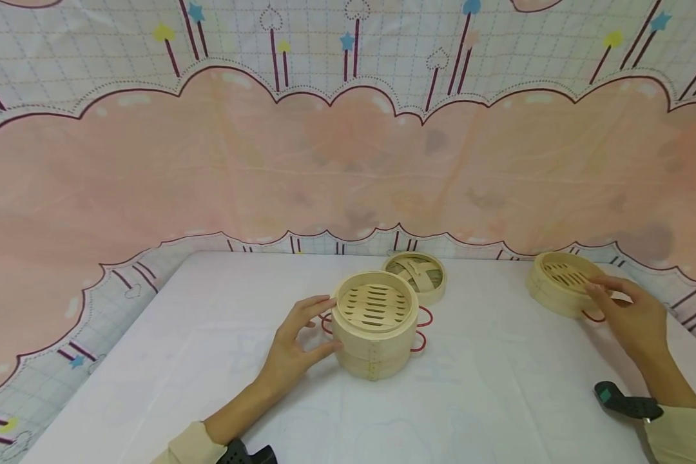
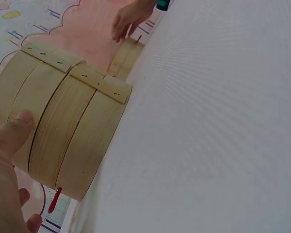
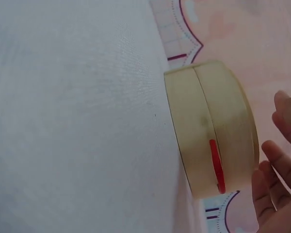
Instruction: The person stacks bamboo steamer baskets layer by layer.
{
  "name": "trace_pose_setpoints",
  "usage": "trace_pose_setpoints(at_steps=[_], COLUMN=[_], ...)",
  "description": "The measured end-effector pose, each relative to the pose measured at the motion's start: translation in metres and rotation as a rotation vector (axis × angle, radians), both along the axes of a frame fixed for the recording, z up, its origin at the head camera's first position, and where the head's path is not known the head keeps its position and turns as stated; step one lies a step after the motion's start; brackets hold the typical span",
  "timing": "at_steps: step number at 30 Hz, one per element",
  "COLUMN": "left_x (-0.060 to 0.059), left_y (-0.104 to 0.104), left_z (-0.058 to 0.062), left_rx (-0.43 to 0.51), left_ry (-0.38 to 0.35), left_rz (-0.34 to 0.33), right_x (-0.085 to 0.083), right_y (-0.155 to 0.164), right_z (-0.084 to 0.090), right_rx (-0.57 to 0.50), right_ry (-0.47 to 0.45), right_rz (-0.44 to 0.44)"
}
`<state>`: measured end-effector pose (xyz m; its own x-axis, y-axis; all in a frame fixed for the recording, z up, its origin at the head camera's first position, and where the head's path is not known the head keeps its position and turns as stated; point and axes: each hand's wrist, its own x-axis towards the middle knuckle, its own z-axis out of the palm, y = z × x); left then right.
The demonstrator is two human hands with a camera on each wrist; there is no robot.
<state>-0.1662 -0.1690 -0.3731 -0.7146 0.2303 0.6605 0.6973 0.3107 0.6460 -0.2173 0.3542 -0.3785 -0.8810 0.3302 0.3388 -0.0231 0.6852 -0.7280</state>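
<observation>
Left of centre in the head view, my left hand holds the upper bamboo steamer basket of a stack by its side. Its thumb presses the wall in the left wrist view, while the forefinger reaches the rim. Beneath sits the lower basket, with red loop handles on the stack's sides. At the far right, my right hand is at the rim of a separate slotted steamer basket. In the right wrist view its loosely bent fingers are beside that rim; contact is unclear.
Behind the stack lies a round bamboo piece with woven strips, partly hidden. Everything stands on a white-covered table. A pink printed cloth hangs along the table's back edge.
</observation>
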Motion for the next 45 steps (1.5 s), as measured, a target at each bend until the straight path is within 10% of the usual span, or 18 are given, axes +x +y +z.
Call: trace_pose_setpoints(at_steps=[45], left_x=[-0.001], left_y=[0.000], left_z=[-0.002], left_rx=[0.007], left_ry=[0.002], left_rz=[-0.001], right_x=[-0.005], right_y=[-0.008], right_z=[-0.012], right_rx=[-0.084], right_ry=[-0.174], right_rz=[0.000])
